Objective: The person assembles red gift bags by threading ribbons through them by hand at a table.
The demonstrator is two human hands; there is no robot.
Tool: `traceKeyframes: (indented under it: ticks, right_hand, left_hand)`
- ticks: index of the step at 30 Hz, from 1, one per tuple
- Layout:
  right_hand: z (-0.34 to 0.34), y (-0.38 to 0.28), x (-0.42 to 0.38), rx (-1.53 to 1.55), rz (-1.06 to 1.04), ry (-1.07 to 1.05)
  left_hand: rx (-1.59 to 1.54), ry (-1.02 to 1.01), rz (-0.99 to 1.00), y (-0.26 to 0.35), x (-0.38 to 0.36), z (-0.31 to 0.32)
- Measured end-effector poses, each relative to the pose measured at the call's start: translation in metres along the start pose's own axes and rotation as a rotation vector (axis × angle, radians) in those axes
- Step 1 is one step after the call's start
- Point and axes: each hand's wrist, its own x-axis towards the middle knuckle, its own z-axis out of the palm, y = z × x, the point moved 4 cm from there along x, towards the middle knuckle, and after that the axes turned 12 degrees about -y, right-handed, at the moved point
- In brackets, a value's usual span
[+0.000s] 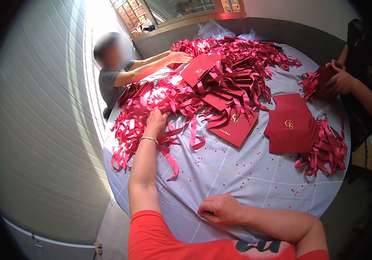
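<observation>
My left hand (156,121) reaches into the pile of red ribbons (129,130) at the left of the table; its fingertips are among the ribbons, and what they hold, if anything, is hidden. My right hand (220,209) rests near the table's front edge with its fingers curled; nothing can be made out in it. Beyond my hands lies a red card bag with gold print (238,130), against a big heap of red bags and ribbons (242,65). To the right is a fanned stack of red bags (290,125), their ribbons (326,147) trailing beside it.
The round table has a pale checked cloth (220,173) with small red dots scattered on it. A person at the back left touches a bag (198,70). Another person at the right holds red bags (324,82). Clear plastic (214,30) lies at the back.
</observation>
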Motion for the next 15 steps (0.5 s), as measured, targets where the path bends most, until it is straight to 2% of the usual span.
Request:
traceKeyframes:
  ticks: [2, 3, 4, 6, 7, 8, 10, 13, 15]
  right_hand:
    - [0.0, 0.001, 0.0, 0.001, -0.004, 0.004]
    - [0.0, 0.001, 0.0, 0.004, -0.01, 0.006]
    - [0.001, 0.001, 0.0, 0.005, -0.011, 0.006]
    - [0.002, 0.002, -0.001, -0.001, -0.008, 0.005]
    - [0.003, 0.003, -0.001, 0.0, -0.01, 0.01]
    - [0.004, 0.004, -0.001, 0.001, -0.01, 0.008]
    - [0.004, 0.004, -0.002, -0.004, -0.012, 0.012]
    - [0.003, 0.002, -0.002, 0.035, -0.005, 0.026]
    - [0.003, 0.002, -0.002, 0.038, -0.005, 0.018]
  left_hand:
    - [-0.194, 0.099, 0.029, 0.0, 0.002, -0.003]
    - [-0.215, 0.184, 0.046, 0.0, 0.005, -0.005]
    - [-0.213, 0.184, 0.046, -0.002, 0.008, -0.005]
    - [-1.238, -0.12, -0.017, -0.009, 0.015, 0.007]
    - [-1.422, -0.073, -0.06, -0.008, 0.016, 0.007]
    - [-1.418, -0.072, -0.054, -0.006, 0.017, 0.005]
    - [-1.691, 0.075, -0.154, -0.011, 0.025, 0.012]
    - [-1.814, 0.133, -0.202, -0.008, 0.036, 0.016]
    - [-1.85, -0.004, -0.198, -0.006, 0.042, 0.019]
